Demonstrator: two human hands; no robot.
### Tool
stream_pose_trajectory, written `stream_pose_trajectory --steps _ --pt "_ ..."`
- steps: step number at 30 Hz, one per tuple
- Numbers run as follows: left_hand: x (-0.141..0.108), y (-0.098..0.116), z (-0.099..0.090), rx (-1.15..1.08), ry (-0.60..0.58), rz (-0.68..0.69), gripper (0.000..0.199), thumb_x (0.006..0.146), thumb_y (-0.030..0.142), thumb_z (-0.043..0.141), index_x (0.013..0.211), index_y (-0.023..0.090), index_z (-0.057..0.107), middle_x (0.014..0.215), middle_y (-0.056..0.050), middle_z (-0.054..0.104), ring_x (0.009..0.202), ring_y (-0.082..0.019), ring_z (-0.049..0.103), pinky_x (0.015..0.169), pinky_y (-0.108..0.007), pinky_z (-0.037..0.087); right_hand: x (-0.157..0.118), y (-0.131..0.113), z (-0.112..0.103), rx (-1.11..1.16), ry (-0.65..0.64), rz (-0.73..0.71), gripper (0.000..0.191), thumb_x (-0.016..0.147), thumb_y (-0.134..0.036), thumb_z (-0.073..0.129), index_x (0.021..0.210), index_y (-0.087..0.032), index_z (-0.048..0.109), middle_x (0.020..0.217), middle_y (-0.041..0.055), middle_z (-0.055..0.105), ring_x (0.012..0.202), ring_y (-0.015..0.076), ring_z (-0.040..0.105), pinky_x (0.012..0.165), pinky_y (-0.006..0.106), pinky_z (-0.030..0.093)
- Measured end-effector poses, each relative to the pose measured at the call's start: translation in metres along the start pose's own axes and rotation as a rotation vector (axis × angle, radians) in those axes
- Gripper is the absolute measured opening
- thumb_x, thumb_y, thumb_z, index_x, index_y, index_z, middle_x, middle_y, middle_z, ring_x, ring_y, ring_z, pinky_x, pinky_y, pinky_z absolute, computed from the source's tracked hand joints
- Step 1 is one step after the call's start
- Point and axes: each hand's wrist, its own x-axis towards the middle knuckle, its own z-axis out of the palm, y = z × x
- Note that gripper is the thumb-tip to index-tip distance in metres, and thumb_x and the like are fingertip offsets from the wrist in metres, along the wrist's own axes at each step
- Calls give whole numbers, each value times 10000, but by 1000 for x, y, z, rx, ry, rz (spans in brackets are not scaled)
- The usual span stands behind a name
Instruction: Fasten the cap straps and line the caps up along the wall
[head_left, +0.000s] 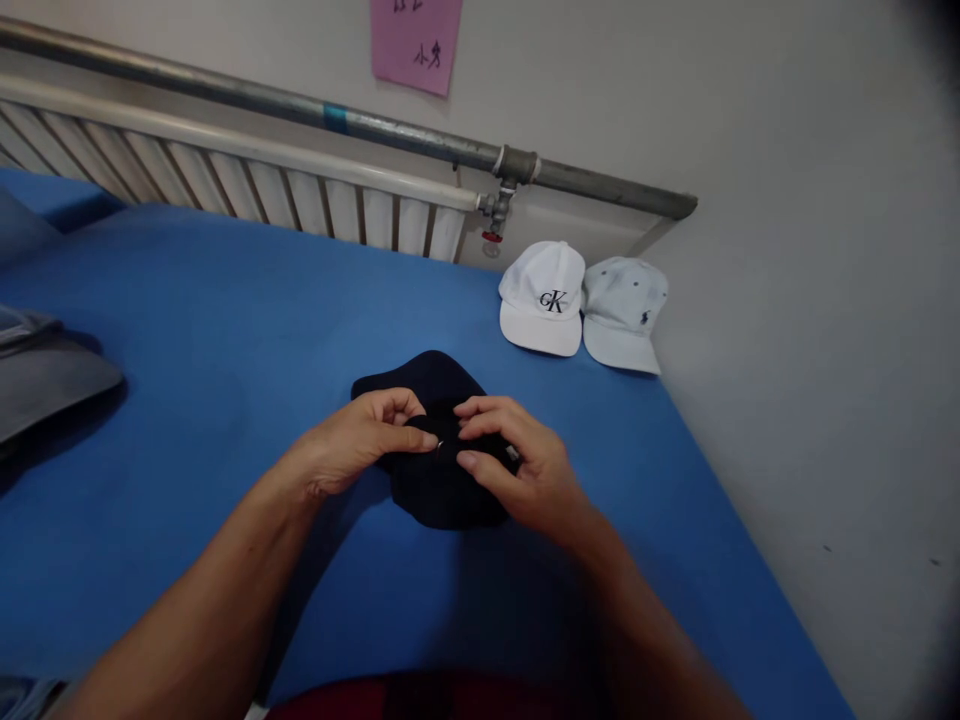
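Observation:
A black cap (450, 500) lies on the blue tabletop (225, 330), between my two hands. My left hand (364, 435) pinches the cap's fabric near its middle, thumb on top, beside a small shiny metal piece (440, 446). On the other side of that piece, my right hand (521, 460) rests against the cap with its fingers curved and thumb a little apart from them. Whether the right fingertips grip any fabric is hard to make out against the dark cloth.
Two pale caps, a white one (541, 298) and a light grey-blue one (624, 312), sit at the back right by the wall. A grey cap (52, 380) is at the left edge. Behind the table stand a radiator (341, 210) and a pipe (255, 100).

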Motion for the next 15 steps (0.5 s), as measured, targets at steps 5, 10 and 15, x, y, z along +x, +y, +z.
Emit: stream_pose_trajectory --steps 5,10,15 --pt "0 0 -1 -5 16 -11 285 615 260 775 691 168 516 536 86 438 503 -61 334 511 -233 206 -1 0 -5 -23 -87 187 179 766 -169 656 936 -223 635 928 20 684 843 170 638 757 312 501" --pt "-1 0 -2 14 6 -17 288 620 269 774 696 170 514 550 82 425 515 -66 336 516 -236 199 0 0 0 15 -89 241 118 783 -197 665 894 -218 629 788 -17 652 703 127 590 658 259 475" --pt "0 -1 -3 8 -13 -14 284 620 272 769 706 173 516 571 76 437 527 -70 359 525 -234 217 -1 1 7 -21 -52 195 85 785 -203 656 854 -222 609 742 -25 626 663 121 567 623 248 461"
